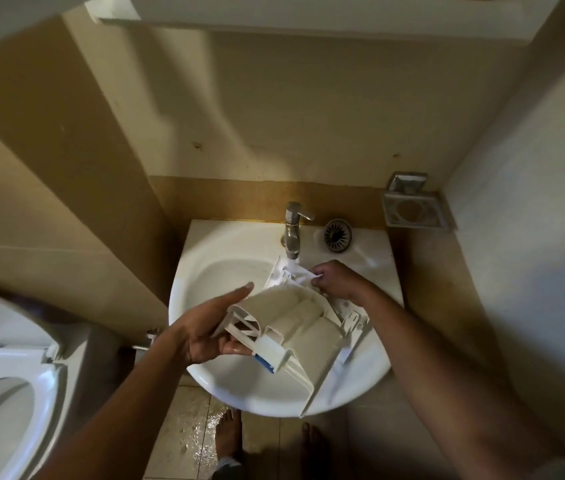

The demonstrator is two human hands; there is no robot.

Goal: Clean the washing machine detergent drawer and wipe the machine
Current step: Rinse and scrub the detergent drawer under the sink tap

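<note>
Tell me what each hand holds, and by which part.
Both hold the drawer: left hand grips its near left edge, right hand its far end.

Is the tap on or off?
On: water runs from the tap onto the drawer held under it.

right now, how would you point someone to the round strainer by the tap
Find the white sink; on its back ledge, just right of the steel tap, lies the strainer. It is a dark round disc with slots fanning out from its centre, unlike the square metal soap holder fixed to the wall up and to its right.
</note>
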